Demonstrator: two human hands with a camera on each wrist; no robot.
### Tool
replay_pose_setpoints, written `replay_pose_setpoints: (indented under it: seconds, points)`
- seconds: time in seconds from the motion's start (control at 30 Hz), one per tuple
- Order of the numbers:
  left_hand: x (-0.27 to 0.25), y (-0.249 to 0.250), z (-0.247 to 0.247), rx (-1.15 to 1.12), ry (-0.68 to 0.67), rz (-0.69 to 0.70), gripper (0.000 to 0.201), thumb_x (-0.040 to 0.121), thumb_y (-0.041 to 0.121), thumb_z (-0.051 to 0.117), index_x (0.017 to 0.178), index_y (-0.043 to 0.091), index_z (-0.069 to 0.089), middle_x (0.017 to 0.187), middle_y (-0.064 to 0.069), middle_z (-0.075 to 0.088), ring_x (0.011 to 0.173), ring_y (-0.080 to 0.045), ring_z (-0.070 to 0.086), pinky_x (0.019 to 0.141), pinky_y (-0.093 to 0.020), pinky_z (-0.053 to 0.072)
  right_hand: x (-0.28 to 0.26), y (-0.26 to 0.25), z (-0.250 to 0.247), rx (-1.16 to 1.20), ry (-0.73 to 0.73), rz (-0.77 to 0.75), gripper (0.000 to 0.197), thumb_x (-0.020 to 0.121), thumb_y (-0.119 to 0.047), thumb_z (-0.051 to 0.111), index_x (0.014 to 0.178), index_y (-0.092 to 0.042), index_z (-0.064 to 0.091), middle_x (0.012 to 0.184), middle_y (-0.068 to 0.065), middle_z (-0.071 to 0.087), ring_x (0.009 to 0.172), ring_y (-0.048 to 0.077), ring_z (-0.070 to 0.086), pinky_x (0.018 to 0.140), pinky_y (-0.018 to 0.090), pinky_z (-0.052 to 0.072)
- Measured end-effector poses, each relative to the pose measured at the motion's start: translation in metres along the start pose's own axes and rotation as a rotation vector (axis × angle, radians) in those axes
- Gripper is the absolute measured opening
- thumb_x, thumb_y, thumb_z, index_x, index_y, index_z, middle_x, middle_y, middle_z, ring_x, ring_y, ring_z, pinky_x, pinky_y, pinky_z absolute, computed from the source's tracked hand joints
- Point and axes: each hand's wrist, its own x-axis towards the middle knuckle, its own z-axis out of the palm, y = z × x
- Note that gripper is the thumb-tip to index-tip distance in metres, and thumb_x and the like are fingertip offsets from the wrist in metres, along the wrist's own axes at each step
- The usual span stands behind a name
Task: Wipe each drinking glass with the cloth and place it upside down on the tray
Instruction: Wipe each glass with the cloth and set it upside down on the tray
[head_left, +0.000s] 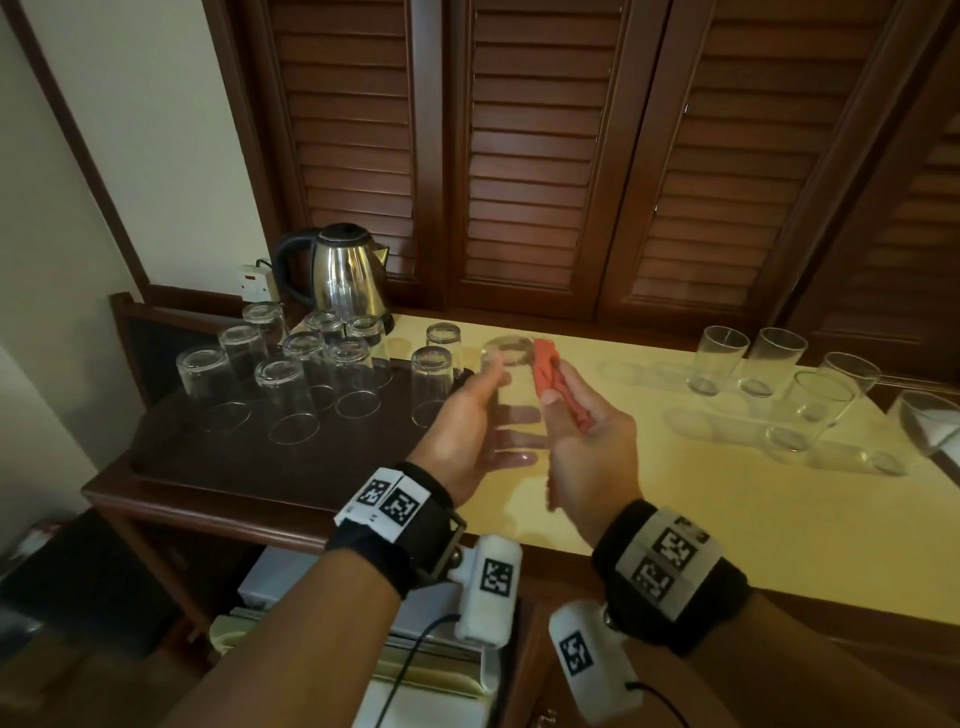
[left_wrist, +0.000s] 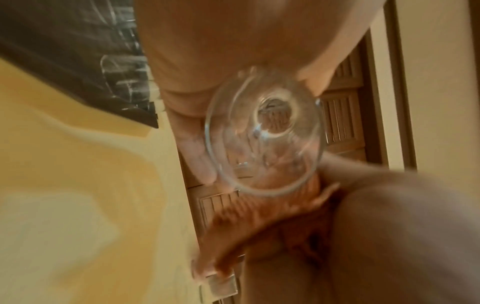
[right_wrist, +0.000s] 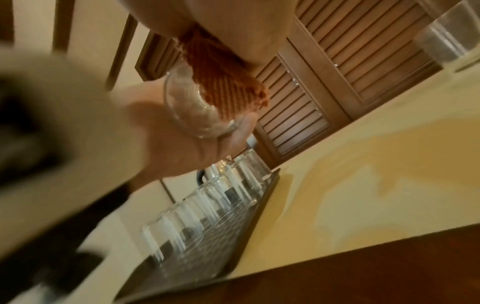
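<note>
My left hand (head_left: 462, 441) grips the glass (head_left: 511, 395), base up, beside the tray (head_left: 218, 462). Right hand (head_left: 592, 447) pinches the cloth (head_left: 550, 384) against its wall. I'd rotate the glass, light pressure, wipe rim too.

Both forearms raised side by side, left hand (head_left: 467, 431) and right hand (head_left: 592, 447) each curled in a grip

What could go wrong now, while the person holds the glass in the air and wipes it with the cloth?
1. The glass is held in the air by the left hand alone; if that grip loosens, it may fall and break.
2. The tray is crowded; setting this glass down may knock the upside-down glasses nearest the hand.
</note>
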Motion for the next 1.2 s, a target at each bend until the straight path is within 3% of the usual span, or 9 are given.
replay_pose_setpoints:
  seconds: [0.07, 0.33, 0.47, 0.6, 0.77, 0.87, 0.97, 1.13, 1.2]
  points:
    - [0.0, -0.001, -0.002, 0.061, -0.043, 0.008, 0.052, 0.099, 0.058, 0.062, 0.134, 0.021, 0.061, 0.121, -0.02, 0.072, 0.096, -0.036, 0.071, 0.087, -0.047, 0.056, 0.008, -0.001, -0.003, 0.045, 0.054, 0.016, 0.039, 0.104, -0.023, 0.056, 0.142, -0.031, 0.057, 0.125, -0.011, 0.07, 0.098, -0.004, 0.066, 0.094, 0.034, 0.058]
    - [0.003, 0.008, -0.006, 0.079, -0.012, 0.081, 0.062, 0.091, 0.061, 0.066, 0.137, 0.019, 0.061, 0.12, -0.026, 0.07, 0.094, -0.037, 0.071, 0.082, -0.045, 0.056, 0.013, -0.01, 0.005, 0.032, 0.026, -0.015, 0.04, 0.104, -0.019, 0.055, 0.14, -0.036, 0.055, 0.126, -0.013, 0.066, 0.093, -0.009, 0.061, 0.097, 0.028, 0.054]
    - [0.005, 0.011, -0.009, 0.025, 0.092, 0.116, 0.066, 0.089, 0.074, 0.06, 0.132, 0.024, 0.068, 0.121, -0.016, 0.071, 0.107, -0.039, 0.07, 0.098, -0.054, 0.056, -0.002, -0.008, 0.014, -0.037, -0.108, -0.046, 0.043, 0.104, -0.023, 0.054, 0.138, -0.048, 0.045, 0.115, -0.007, 0.072, 0.067, 0.001, 0.058, 0.06, 0.018, 0.053]
    - [0.001, 0.006, -0.012, 0.072, -0.026, 0.071, 0.053, 0.093, 0.054, 0.07, 0.133, 0.02, 0.061, 0.115, -0.02, 0.068, 0.095, -0.034, 0.07, 0.082, -0.043, 0.058, 0.014, -0.01, 0.006, 0.048, 0.004, -0.008, 0.039, 0.104, -0.021, 0.055, 0.14, -0.036, 0.057, 0.13, -0.009, 0.067, 0.105, 0.0, 0.066, 0.093, 0.021, 0.054]
    - [0.002, 0.009, -0.011, 0.014, 0.049, 0.074, 0.062, 0.099, 0.068, 0.05, 0.141, 0.024, 0.058, 0.13, -0.028, 0.067, 0.115, -0.041, 0.069, 0.101, -0.052, 0.055, -0.001, -0.006, 0.013, -0.014, -0.095, -0.024, 0.044, 0.104, -0.017, 0.055, 0.14, -0.041, 0.05, 0.114, -0.016, 0.071, 0.071, -0.001, 0.065, 0.067, 0.023, 0.058]
    - [0.0, 0.008, -0.007, 0.071, 0.076, 0.124, 0.059, 0.09, 0.055, 0.072, 0.136, 0.018, 0.061, 0.113, -0.016, 0.07, 0.094, -0.031, 0.071, 0.082, -0.043, 0.057, 0.012, -0.013, 0.004, 0.046, -0.032, 0.014, 0.041, 0.104, -0.017, 0.053, 0.141, -0.037, 0.052, 0.115, -0.016, 0.071, 0.079, -0.006, 0.063, 0.079, 0.02, 0.057]
    - [0.005, 0.01, -0.008, 0.047, 0.121, 0.181, 0.058, 0.087, 0.065, 0.069, 0.127, 0.024, 0.071, 0.123, -0.016, 0.07, 0.108, -0.036, 0.069, 0.093, -0.053, 0.058, -0.004, -0.014, 0.009, -0.016, -0.145, 0.021, 0.042, 0.105, -0.022, 0.052, 0.133, -0.053, 0.045, 0.064, -0.016, 0.066, 0.046, 0.01, 0.05, 0.042, 0.026, 0.049]
    - [0.002, 0.009, -0.006, 0.096, 0.053, 0.101, 0.062, 0.085, 0.056, 0.078, 0.133, 0.019, 0.062, 0.117, -0.013, 0.07, 0.099, -0.029, 0.071, 0.086, -0.046, 0.056, 0.009, -0.009, 0.003, 0.054, -0.024, 0.028, 0.039, 0.104, -0.018, 0.054, 0.141, -0.033, 0.056, 0.095, -0.017, 0.065, 0.08, 0.001, 0.069, 0.067, 0.012, 0.054]
    - [0.005, 0.01, -0.003, 0.065, 0.114, 0.16, 0.06, 0.081, 0.061, 0.076, 0.127, 0.023, 0.07, 0.121, -0.013, 0.072, 0.109, -0.032, 0.071, 0.092, -0.052, 0.059, 0.0, -0.006, 0.008, -0.011, -0.089, 0.004, 0.041, 0.104, -0.021, 0.054, 0.141, -0.039, 0.052, 0.093, -0.014, 0.069, 0.059, 0.0, 0.06, 0.053, 0.014, 0.049]
